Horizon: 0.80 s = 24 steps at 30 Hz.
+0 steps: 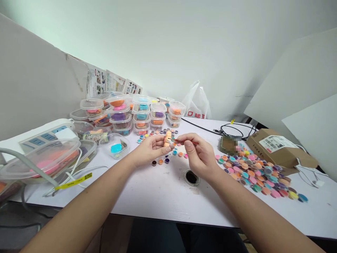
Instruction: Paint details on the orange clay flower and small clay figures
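Shows plain white across the bench (152, 200), peach on the figure (167, 136), red along the brush (192, 142), perhaps teal at its blurred tip. Mixes orange, pink, teal, purple and yellow over the paint pots (259, 178) toward 4 o'clock. Carries black code on the yellow tag (75, 181) toward 8 o'clock.

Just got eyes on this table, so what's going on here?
The left hand holds a small peach-coloured figure, while the right hand holds a thin red brush-like tool with its tip at the figure. Small round pots of many colours lie heaped to the right, and clear plastic tubs stand stacked at the back left.
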Motion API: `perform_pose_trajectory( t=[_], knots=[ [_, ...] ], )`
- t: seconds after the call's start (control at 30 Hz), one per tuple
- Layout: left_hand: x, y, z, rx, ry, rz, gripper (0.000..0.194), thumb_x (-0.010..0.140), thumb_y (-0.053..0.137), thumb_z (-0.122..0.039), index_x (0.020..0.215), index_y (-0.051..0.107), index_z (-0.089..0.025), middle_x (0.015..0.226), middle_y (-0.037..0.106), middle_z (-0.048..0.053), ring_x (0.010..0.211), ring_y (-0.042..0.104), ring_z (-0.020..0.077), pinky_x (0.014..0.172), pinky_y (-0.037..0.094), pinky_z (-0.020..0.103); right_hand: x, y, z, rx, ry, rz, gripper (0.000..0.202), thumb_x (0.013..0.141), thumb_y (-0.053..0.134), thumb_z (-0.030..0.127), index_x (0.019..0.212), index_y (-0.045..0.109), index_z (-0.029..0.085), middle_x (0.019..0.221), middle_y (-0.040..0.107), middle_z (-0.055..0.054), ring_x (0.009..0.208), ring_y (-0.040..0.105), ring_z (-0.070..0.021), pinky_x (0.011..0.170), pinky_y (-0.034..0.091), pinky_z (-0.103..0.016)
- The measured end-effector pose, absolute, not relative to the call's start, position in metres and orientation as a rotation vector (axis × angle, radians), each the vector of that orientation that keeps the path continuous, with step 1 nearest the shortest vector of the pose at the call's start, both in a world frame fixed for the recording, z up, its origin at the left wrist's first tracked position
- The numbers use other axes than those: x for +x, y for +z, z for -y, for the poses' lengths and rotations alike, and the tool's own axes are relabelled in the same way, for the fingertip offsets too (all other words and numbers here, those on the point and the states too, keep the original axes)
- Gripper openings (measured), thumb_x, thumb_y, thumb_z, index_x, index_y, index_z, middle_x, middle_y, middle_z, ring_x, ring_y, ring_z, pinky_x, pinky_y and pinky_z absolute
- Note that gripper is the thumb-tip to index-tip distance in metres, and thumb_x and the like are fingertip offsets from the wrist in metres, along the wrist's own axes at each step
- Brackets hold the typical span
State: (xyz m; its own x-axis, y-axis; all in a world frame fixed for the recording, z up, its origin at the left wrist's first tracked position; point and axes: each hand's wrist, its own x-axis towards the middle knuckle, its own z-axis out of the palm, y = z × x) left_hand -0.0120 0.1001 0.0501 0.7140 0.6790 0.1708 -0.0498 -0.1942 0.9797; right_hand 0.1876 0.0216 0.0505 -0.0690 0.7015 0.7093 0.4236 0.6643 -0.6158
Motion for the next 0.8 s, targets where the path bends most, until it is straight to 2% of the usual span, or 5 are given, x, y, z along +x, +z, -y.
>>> perform_pose_trajectory(
  t=[0.23,0.4,0.6,0.8],
  knots=[
    [-0.0127,0.0481,-0.1020,1.620,0.703,-0.545,0.053,0.082,0.080,-0.047,0.123,0.067,-0.015,0.119,0.075,0.016,0.115,0.070,0.0299,0.088,0.059,0.038,0.1900,0.0483,-0.0237,-0.985,0.311,1.701,0.026,0.105,0.046,0.040,0.108,0.064,0.022,0.103,0.073,-0.010,0.097,0.071,-0.0224,0.088,0.058,-0.042],
    [-0.0121,0.0486,-0.1015,1.653,0.695,-0.553,0.054,0.082,0.079,-0.050,0.121,0.068,-0.015,0.111,0.076,0.015,0.112,0.071,0.0305,0.078,0.059,0.033,0.1879,0.0481,-0.0249,-0.931,0.246,1.745,0.022,0.106,0.046,0.034,0.111,0.063,0.023,0.104,0.072,-0.009,0.099,0.070,-0.0219,0.088,0.057,-0.042],
    [-0.0123,0.0496,-0.1004,1.616,0.659,-0.586,0.053,0.082,0.079,-0.051,0.120,0.068,-0.016,0.114,0.076,0.016,0.108,0.072,0.0306,0.068,0.058,0.031,0.1917,0.0489,-0.0239,-0.985,0.193,1.814,0.020,0.106,0.044,0.030,0.109,0.062,0.023,0.101,0.072,-0.009,0.092,0.069,-0.0212,0.082,0.057,-0.040],
    [-0.0131,0.0515,-0.1016,1.628,0.702,-0.567,0.048,0.081,0.081,-0.049,0.112,0.070,-0.014,0.109,0.078,0.015,0.114,0.071,0.0308,0.091,0.058,0.038,0.1887,0.0503,-0.0255,-0.862,0.087,1.862,0.018,0.105,0.045,0.022,0.113,0.061,0.024,0.101,0.071,-0.007,0.092,0.067,-0.0193,0.083,0.056,-0.038]
  ],
)
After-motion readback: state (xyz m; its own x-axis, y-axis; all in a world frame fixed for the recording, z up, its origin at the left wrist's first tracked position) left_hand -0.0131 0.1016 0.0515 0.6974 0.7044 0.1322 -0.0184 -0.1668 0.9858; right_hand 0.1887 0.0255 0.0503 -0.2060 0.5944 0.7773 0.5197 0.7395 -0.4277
